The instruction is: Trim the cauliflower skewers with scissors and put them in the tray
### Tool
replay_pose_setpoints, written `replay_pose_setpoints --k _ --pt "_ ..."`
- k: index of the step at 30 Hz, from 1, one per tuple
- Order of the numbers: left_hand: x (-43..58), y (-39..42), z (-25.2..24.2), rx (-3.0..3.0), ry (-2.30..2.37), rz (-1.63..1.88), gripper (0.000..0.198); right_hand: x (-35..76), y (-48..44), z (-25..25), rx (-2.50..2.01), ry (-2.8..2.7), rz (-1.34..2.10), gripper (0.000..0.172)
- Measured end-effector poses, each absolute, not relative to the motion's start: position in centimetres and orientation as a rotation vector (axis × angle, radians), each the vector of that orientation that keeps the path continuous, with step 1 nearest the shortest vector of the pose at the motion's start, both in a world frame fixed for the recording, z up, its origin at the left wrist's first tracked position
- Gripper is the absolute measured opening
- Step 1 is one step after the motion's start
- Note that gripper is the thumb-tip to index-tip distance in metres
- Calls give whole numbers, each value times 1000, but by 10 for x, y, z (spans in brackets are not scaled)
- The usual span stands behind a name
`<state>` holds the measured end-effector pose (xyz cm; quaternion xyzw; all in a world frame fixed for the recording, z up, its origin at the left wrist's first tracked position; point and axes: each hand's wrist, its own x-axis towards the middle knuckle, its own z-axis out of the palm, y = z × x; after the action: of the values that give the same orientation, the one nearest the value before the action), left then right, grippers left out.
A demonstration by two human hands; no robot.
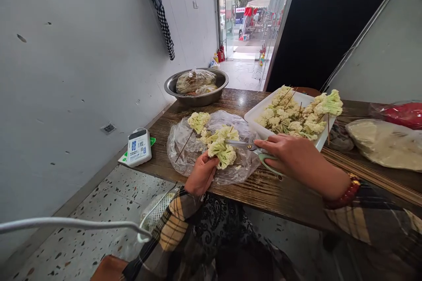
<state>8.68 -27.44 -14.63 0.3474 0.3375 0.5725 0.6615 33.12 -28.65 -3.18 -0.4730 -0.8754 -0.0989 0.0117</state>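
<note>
Two hands meet over the near side of a dark brown, grained wooden table [286, 199], whose front edge passes under both forearms. Bare wood opens below the right hand [292, 154] toward that edge, and another strip lies ahead of the left hand [202, 174], beyond a crumpled clear plastic bag [178, 151] and in front of a wide round stainless-steel basin [220, 92]. To the left hand's left, a white boxy device with blue print [140, 149] sits at the table's side edge. Room is tighter ahead of the right hand, where a white rectangular plastic tray [255, 119], filled with skewered cauliflower pieces [280, 112], stands just beyond the knuckles; to this hand's right lies a bundle of thin tan sticks [369, 173]. The left hand is closed, thumb and fingers pinching a cream-and-green cauliflower piece [223, 153] that rises just ahead and right of its fingertips, above the bag. The right hand is curled around the pale green handles of steel-bladed scissors [240, 144], the blades pointing left and reaching this piece; whether they bite into it, I cannot tell. A smaller pale cauliflower floret [198, 121] on a thin brown skewer [184, 145] lies beyond the left hand, on the bag.
</note>
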Motion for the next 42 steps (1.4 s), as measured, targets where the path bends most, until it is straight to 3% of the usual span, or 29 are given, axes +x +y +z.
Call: replay_pose_setpoints --k 13,42 --pt "79 -276 -152 740 696 1263 46 320 -288 -25 -1475 -2770 -354 40" --pt "79 -278 -154 825 761 1297 39 302 -291 4 -1520 -2893 -373 18"
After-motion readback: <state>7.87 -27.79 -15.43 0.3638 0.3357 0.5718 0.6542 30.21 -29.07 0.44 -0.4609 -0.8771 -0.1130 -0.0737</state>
